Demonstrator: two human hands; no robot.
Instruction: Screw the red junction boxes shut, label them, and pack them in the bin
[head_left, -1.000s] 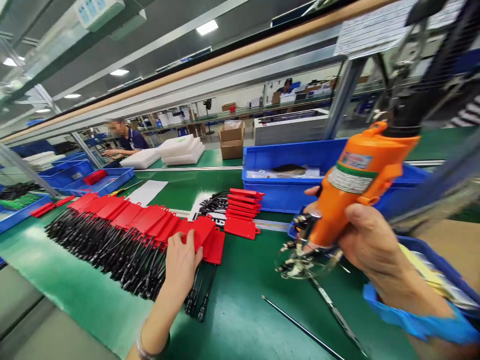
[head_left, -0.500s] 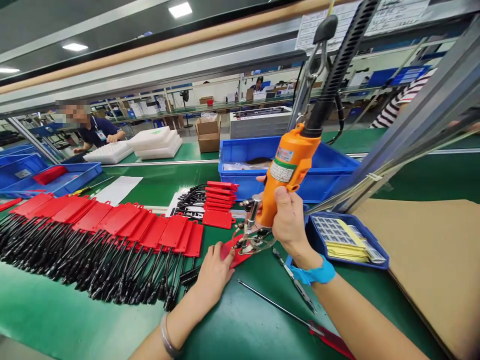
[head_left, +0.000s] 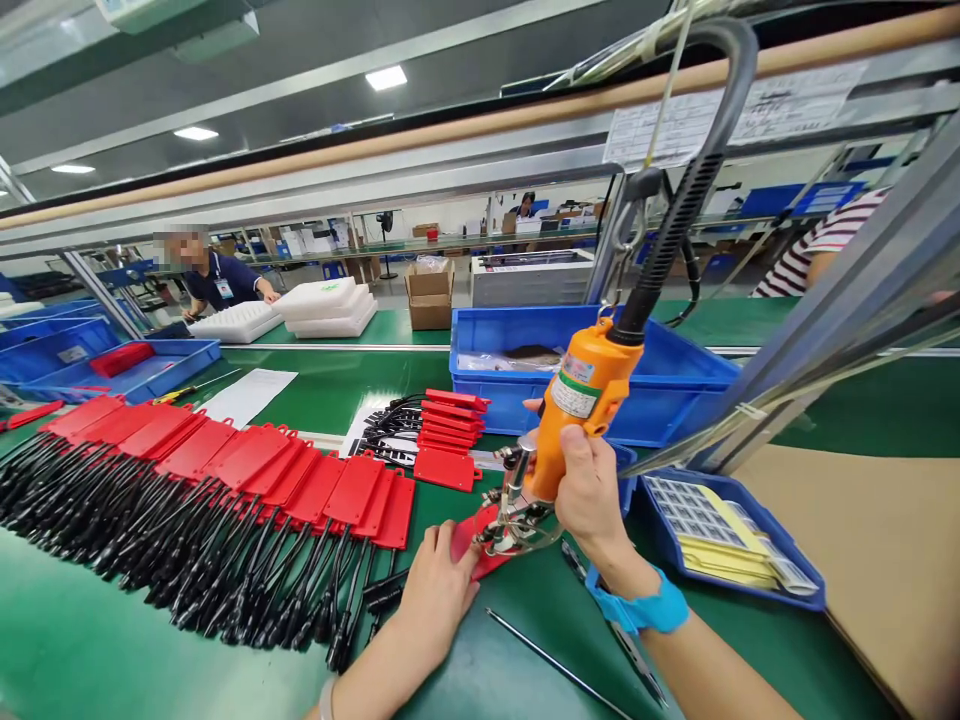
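Note:
My right hand (head_left: 589, 492) is wrapped round an orange powered screwdriver (head_left: 581, 385), which hangs tilted from a hook and a black hose. Its metal tip assembly (head_left: 514, 510) is down at a flat red plastic case (head_left: 466, 538) on the bench. The exact contact point is hidden by the metal parts. With its fingers along the near left edge, my left hand (head_left: 431, 590) holds that case down. A black cable end (head_left: 385, 592) lies just left of this hand. Further left is a long row of similar red cases (head_left: 255, 458) with black cables (head_left: 225, 570).
A small stack of red cases (head_left: 448, 467) lies ahead, before a blue bin (head_left: 510, 385). At right are a blue tray (head_left: 806, 597) of label sheets and cardboard (head_left: 877, 530). A metal rod (head_left: 551, 660) and a pen (head_left: 637, 660) lie nearby. A person (head_left: 225, 275) works across the bench.
The view has tilted upward, so the bench sits lower in the picture. Both hands keep their hold, with the screwdriver still down at the red case.

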